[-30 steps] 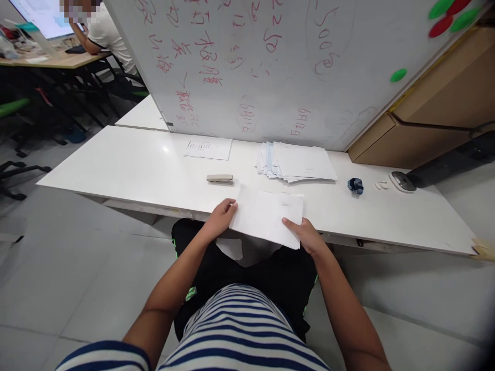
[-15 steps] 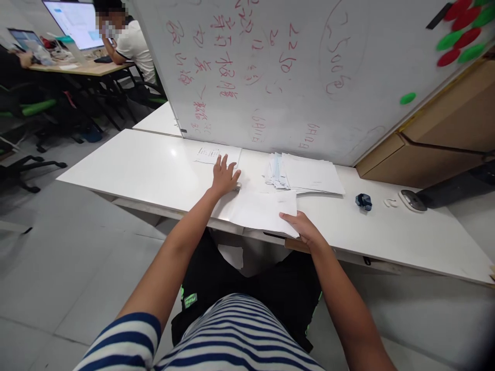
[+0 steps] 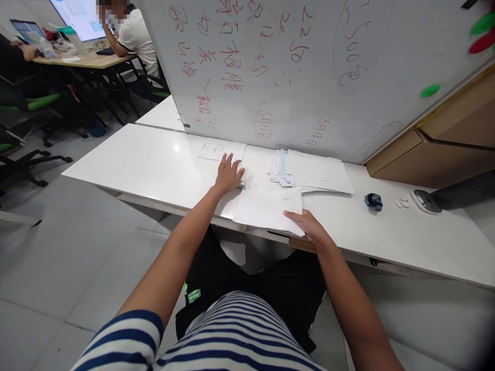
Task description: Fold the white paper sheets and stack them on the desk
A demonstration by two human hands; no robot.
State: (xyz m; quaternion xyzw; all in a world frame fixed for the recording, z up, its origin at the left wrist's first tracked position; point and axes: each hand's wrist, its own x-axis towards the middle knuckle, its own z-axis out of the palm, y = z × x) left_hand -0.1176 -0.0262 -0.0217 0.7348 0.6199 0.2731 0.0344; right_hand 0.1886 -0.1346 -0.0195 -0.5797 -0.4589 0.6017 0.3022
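My left hand [image 3: 229, 175] lies with fingers spread over the grey stapler [image 3: 242, 184], of which only the right tip shows. My right hand [image 3: 309, 225] holds the near right corner of a small set of white sheets [image 3: 266, 208] lying at the front edge of the white table [image 3: 154, 165]. A printed sheet [image 3: 220, 151] lies just beyond my left fingers. A fanned stack of papers [image 3: 313, 172] rests to the right of it, behind the sheets I hold.
A whiteboard [image 3: 309, 67] with red writing stands along the table's far edge. A dark blue small object [image 3: 373, 201], white earbuds [image 3: 401, 203] and a round grey device [image 3: 424, 200] lie at right. A person [image 3: 127, 31] sits at a far desk, upper left.
My left hand left the sheets and reached forward onto the stapler, where it now rests. My right hand keeps its hold on the sheets, which shifted further onto the table.
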